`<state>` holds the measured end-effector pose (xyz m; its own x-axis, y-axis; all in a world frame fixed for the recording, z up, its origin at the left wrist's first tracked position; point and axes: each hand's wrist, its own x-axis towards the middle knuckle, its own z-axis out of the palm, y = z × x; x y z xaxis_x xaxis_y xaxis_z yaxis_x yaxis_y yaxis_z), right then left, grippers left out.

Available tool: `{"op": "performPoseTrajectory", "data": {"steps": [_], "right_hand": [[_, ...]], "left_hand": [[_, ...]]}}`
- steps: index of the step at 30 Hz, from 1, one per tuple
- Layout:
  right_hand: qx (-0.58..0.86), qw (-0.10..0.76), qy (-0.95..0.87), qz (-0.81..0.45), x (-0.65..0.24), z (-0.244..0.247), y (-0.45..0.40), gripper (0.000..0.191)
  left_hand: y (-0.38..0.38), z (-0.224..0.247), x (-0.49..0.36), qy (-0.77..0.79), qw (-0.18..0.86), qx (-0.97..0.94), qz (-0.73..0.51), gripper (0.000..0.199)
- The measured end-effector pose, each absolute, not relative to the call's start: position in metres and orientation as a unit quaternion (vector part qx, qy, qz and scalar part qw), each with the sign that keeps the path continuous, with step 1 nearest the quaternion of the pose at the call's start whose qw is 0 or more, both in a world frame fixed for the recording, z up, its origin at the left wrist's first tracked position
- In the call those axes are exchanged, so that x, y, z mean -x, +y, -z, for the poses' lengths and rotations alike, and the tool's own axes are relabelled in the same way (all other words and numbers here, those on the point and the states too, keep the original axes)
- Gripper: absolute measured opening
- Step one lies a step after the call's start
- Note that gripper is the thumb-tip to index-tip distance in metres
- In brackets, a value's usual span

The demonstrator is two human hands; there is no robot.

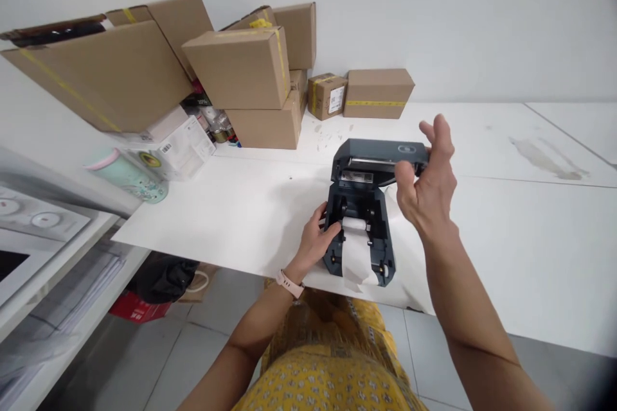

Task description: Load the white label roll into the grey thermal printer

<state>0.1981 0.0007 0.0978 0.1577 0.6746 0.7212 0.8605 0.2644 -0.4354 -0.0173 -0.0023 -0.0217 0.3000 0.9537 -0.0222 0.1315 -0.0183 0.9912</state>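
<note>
White table (pixel 506 225) (stained at right) | cardboard boxes (pixel 267 128), rear | mint tumbler (pixel 130 174), left | open printer (pixel 383 231), front

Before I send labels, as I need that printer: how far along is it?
Looks done: the paper roll sits inside the printer, its strip reaching past the front edge. In hand: the left hand grips the printer's side; the right hand is at the raised lid. Left, probably: lowering the lid.
</note>
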Motion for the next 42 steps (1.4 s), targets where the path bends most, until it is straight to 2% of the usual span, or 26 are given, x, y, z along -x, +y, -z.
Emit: {"op": "performPoseTrajectory", "data": {"steps": [5, 10, 14, 17, 19, 22, 24, 32, 36, 39, 42], "right_hand": [[0.630, 0.470, -0.619, 0.010, -0.212, -0.119, 0.048, 0.071], [0.666, 0.431, -0.608, -0.029, -0.229, -0.122, 0.092, 0.075], [0.616, 0.460, -0.633, 0.088, -0.226, -0.116, 0.078, 0.074], [0.554, 0.482, -0.658, 0.166, -0.212, -0.100, 0.040, 0.047], [0.536, 0.411, -0.729, 0.112, -0.202, -0.086, 0.018, 0.032], [0.514, 0.216, -0.830, -0.024, -0.191, -0.068, 0.004, 0.028], [0.505, 0.135, -0.849, -0.073, -0.190, -0.064, 0.006, 0.028], [0.611, 0.106, -0.783, -0.050, -0.230, -0.081, 0.023, 0.022], [0.673, 0.142, -0.726, -0.015, -0.243, -0.072, 0.023, 0.033], [0.660, 0.161, -0.734, -0.018, -0.235, -0.065, 0.022, 0.043], [0.596, 0.130, -0.791, -0.055, -0.215, -0.058, 0.019, 0.038]], "left_hand": [[0.006, 0.004, 0.016, 0.518, 0.458, -0.663, -0.287, 0.063], [0.014, -0.012, 0.003, 0.559, 0.397, -0.699, -0.205, 0.075], [0.012, -0.012, 0.000, 0.572, 0.380, -0.697, -0.206, 0.085], [0.011, -0.010, 0.000, 0.564, 0.385, -0.696, -0.221, 0.088], [0.010, -0.011, -0.001, 0.567, 0.381, -0.698, -0.217, 0.087], [0.010, -0.013, -0.002, 0.578, 0.367, -0.700, -0.205, 0.085], [0.010, -0.013, -0.002, 0.577, 0.371, -0.699, -0.203, 0.086], [0.011, 0.000, 0.002, 0.554, 0.392, -0.695, -0.238, 0.087], [0.012, -0.001, 0.003, 0.554, 0.390, -0.697, -0.234, 0.083], [0.012, -0.002, 0.003, 0.555, 0.383, -0.702, -0.228, 0.083], [0.011, -0.001, 0.002, 0.551, 0.388, -0.706, -0.220, 0.082]]}}
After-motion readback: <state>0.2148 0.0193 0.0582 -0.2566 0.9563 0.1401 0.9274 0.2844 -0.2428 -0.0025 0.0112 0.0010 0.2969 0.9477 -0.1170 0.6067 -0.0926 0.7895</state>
